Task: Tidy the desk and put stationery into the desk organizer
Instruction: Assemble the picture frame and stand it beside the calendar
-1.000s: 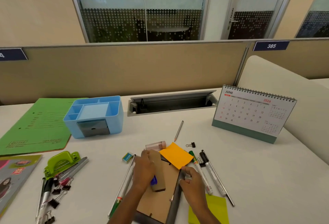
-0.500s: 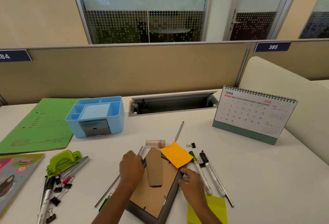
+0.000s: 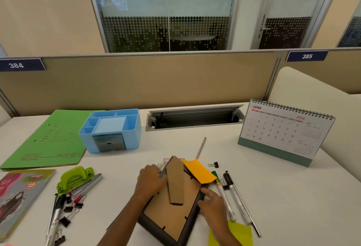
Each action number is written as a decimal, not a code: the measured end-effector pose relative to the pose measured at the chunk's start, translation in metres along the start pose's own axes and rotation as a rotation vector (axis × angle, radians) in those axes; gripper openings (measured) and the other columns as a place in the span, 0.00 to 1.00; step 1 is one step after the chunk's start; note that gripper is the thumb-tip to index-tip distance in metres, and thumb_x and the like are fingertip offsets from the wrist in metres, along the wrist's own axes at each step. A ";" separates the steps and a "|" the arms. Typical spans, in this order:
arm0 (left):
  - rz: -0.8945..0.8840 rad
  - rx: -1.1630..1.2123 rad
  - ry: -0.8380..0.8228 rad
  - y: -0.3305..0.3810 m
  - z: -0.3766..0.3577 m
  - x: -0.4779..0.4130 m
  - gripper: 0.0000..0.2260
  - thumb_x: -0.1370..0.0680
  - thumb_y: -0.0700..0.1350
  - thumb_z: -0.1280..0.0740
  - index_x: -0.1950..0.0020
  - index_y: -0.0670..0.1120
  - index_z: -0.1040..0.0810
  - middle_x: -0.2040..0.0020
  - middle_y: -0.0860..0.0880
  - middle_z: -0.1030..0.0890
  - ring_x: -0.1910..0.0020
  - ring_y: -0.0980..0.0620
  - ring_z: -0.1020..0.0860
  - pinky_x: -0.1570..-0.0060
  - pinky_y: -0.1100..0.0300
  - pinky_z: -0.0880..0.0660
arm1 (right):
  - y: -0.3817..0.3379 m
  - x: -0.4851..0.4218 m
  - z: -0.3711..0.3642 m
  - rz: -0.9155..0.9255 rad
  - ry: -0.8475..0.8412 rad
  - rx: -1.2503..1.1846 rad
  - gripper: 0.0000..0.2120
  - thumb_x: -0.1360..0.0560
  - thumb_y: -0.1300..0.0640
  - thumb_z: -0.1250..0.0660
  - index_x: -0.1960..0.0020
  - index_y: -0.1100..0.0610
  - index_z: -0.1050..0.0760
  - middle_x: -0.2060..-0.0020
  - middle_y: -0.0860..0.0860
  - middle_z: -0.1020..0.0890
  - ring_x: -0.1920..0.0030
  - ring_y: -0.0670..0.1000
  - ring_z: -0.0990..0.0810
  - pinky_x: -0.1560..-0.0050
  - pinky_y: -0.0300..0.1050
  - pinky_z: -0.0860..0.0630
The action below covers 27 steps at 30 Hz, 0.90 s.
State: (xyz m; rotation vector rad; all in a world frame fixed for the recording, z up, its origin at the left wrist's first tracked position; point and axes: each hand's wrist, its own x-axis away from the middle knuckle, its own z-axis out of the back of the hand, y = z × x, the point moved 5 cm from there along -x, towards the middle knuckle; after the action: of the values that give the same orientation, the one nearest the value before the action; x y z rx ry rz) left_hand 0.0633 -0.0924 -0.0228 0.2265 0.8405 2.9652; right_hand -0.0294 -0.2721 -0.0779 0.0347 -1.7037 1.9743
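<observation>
Both hands grip the picture frame point(image 3: 172, 210), face down: left hand point(image 3: 150, 183) on its left edge, right hand point(image 3: 212, 204) on its right; organizer point(image 3: 111, 130) lies well beyond.

bright, even, diffuse office light from overhead, with no hard highlights on the matte white desk top point(image 3: 273, 197). reflected streaks of ceiling strip lights across the frosted glass wall panel point(image 3: 166, 1) behind the partition. only soft, faint shadows: a thin dark edge under the light blue plastic desk organizer point(image 3: 111, 130) and beneath the white spiral-bound desk calendar point(image 3: 283, 128). strong wide-angle bending toward the borders, curving the beige partition's top rail point(image 3: 156, 54) and tilting the door frames. slight motion softness on the left hand point(image 3: 151, 183) and right hand point(image 3: 213, 206); small calendar print smeared, partly illegible. colours mildly washed, fine compression haze throughout.
</observation>
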 end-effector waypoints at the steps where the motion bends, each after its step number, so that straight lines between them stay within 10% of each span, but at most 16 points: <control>1: 0.019 0.113 -0.041 0.000 0.001 0.000 0.08 0.23 0.49 0.38 0.53 0.45 0.33 0.59 0.50 0.27 0.57 0.50 0.25 0.57 0.59 0.28 | 0.002 -0.003 -0.001 -0.014 -0.009 -0.022 0.18 0.29 0.70 0.38 0.42 0.54 0.26 0.42 0.58 0.22 0.46 0.56 0.21 0.43 0.55 0.23; 8: 0.066 0.481 -0.245 0.011 0.023 0.010 0.09 0.21 0.46 0.40 0.42 0.48 0.35 0.54 0.46 0.24 0.62 0.54 0.23 0.67 0.67 0.25 | -0.009 -0.002 -0.001 0.059 -0.187 -0.016 0.19 0.27 0.74 0.44 0.51 0.54 0.22 0.51 0.54 0.20 0.56 0.50 0.20 0.62 0.38 0.20; 13: 0.217 0.666 -0.282 0.005 0.035 0.015 0.06 0.20 0.45 0.41 0.49 0.43 0.29 0.59 0.45 0.24 0.63 0.52 0.25 0.68 0.66 0.27 | -0.028 0.007 0.000 0.529 -0.261 0.330 0.39 0.26 0.68 0.38 0.45 0.20 0.41 0.39 0.33 0.35 0.38 0.36 0.34 0.39 0.29 0.35; 17: 0.347 0.790 -0.367 -0.002 0.030 0.018 0.08 0.22 0.46 0.37 0.54 0.41 0.29 0.61 0.42 0.24 0.65 0.50 0.26 0.73 0.64 0.25 | -0.044 0.010 0.003 0.757 -0.205 0.247 0.24 0.32 0.31 0.39 0.38 0.30 0.40 0.35 0.31 0.36 0.34 0.32 0.40 0.37 0.23 0.43; 22: 0.020 1.147 -0.533 0.019 0.022 0.015 0.10 0.19 0.44 0.43 0.48 0.41 0.24 0.52 0.43 0.19 0.58 0.50 0.20 0.57 0.70 0.23 | -0.074 0.010 0.022 0.877 -0.048 -0.007 0.12 0.29 0.33 0.42 0.50 0.36 0.28 0.51 0.33 0.23 0.48 0.38 0.24 0.50 0.26 0.30; 27: 0.173 0.709 -0.469 0.022 0.027 0.011 0.17 0.18 0.49 0.46 0.56 0.41 0.23 0.55 0.42 0.20 0.59 0.48 0.20 0.59 0.61 0.23 | -0.092 -0.001 0.042 0.722 0.023 -0.269 0.18 0.38 0.36 0.33 0.58 0.49 0.25 0.64 0.45 0.20 0.61 0.46 0.23 0.60 0.39 0.27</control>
State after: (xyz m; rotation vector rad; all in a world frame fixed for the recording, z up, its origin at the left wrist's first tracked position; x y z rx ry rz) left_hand 0.0567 -0.0965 0.0125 1.0063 1.7965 2.4265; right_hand -0.0049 -0.3051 0.0141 -0.7965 -2.1454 2.1643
